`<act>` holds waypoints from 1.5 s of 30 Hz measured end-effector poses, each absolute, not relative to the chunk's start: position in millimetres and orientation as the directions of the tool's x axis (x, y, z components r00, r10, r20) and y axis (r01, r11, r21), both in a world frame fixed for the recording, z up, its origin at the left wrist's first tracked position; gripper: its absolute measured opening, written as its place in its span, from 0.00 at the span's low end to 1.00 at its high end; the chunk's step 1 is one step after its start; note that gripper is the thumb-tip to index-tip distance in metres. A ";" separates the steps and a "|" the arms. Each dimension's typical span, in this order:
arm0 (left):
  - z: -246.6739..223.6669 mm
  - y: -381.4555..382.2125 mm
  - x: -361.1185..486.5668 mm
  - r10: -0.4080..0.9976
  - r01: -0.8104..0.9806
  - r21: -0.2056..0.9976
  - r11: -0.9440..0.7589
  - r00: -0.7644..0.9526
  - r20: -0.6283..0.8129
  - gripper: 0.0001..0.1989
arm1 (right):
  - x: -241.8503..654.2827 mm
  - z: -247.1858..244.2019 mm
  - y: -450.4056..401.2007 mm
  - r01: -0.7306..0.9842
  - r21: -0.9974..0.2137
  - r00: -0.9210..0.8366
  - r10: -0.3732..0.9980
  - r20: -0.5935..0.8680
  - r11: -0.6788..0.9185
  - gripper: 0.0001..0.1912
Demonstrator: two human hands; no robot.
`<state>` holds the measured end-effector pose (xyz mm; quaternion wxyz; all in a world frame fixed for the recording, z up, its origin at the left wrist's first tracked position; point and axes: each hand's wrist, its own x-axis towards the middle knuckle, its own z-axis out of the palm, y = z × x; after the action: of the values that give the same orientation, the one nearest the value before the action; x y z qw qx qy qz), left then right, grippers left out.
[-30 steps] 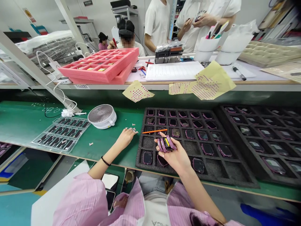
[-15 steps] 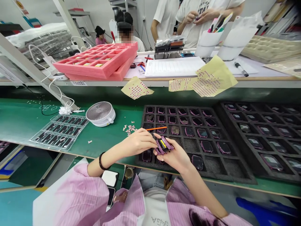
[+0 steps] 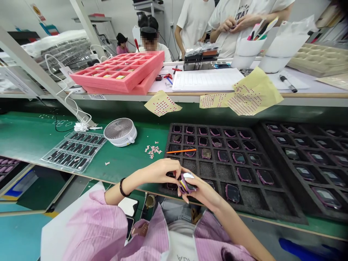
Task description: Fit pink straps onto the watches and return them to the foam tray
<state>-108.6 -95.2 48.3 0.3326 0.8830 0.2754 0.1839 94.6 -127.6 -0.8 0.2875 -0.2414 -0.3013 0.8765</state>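
Well, left hand (image 3: 160, 172): narrow, fingers curled over onto the purple watch (image 3: 187, 183) from its left side, black bracelet (image 3: 122, 187) on the wrist
Right hand (image 3: 202, 190): narrow, fingers and thumb wrapped round the same watch from below and the right
Watch: held between both hands, just above the near edge of the foam tray (image 3: 272, 208), a yellow part and a pale patch showing on it
Tray: black, divided into compartments, most holding purple-rimmed watches (image 3: 232, 193), some bare
Nearby: an orange stick (image 3: 181, 151) lying across the tray, above the hands
Bench: green mat (image 3: 35, 134) with a scatter of small pieces (image 3: 152, 151) left of the tray, then a white fan (image 3: 120, 132) and a clear blister tray (image 3: 74, 152) of black parts
Right side: a second foam tray (image 3: 307, 159) of watches, just beside the first
Beyond: yellow sheets (image 3: 252, 96) of small red marks hanging over the shelf edge, a pink foam tray (image 3: 119, 72) on the shelf, and co-workers (image 3: 231, 25) standing past it
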 end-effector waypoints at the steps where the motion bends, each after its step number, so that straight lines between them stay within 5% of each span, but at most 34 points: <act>1: 46.0 -94.5 -108.8 0.609 0.384 0.682 -0.622 0.785 0.113 0.13 | 93.7 -1.9 -130.0 -0.343 -0.684 -0.710 0.655 -0.260 -0.643 0.28; 7: 34.4 -85.3 -111.0 0.634 0.384 0.736 -0.558 0.769 0.080 0.14 | 82.1 -10.1 -133.6 -0.407 -0.662 -0.665 0.701 -0.257 -0.629 0.29; 11: 23.8 -55.2 -135.6 0.784 0.444 0.807 -0.389 0.620 0.036 0.18 | 77.6 -5.1 -128.4 -0.479 -0.556 -0.670 0.692 -0.269 -0.680 0.31; 15: -0.1 -14.9 -177.4 0.989 0.818 0.557 -0.143 0.132 0.060 0.07 | 82.2 1.3 -125.1 -0.518 -0.563 -0.622 0.735 -0.269 -0.644 0.35; 23: -33.2 9.0 -196.6 0.999 0.833 0.552 0.022 -0.040 0.021 0.05 | 86.5 8.0 -121.2 -0.567 -0.569 -0.558 0.786 -0.267 -0.596 0.36; 30: -9.1 -2.5 -176.9 0.983 0.742 0.662 0.106 -0.180 0.044 0.08 | 84.6 15.0 -114.1 -0.640 -0.609 -0.426 0.876 -0.225 -0.468 0.31; 33: 11.5 -35.6 -140.7 0.988 0.649 0.761 0.011 -0.123 0.091 0.11 | 81.6 15.0 -112.4 -0.665 -0.652 -0.334 0.926 -0.178 -0.365 0.32; 36: 31.3 -75.4 -97.7 0.977 0.342 0.917 -0.205 0.007 0.215 0.13 | 77.6 15.3 -113.0 -0.679 -0.688 -0.236 0.964 -0.124 -0.255 0.32; 45: 44.4 -107.2 -51.9 0.974 0.069 0.971 -0.228 0.020 0.227 0.09 | 75.6 16.4 -117.3 -0.640 -0.758 -0.071 0.992 -0.102 -0.124 0.37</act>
<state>-51.9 -107.2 44.4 0.4242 0.5745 0.4538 0.5330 75.6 -117.3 16.4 0.6019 -0.3199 -0.2752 0.6780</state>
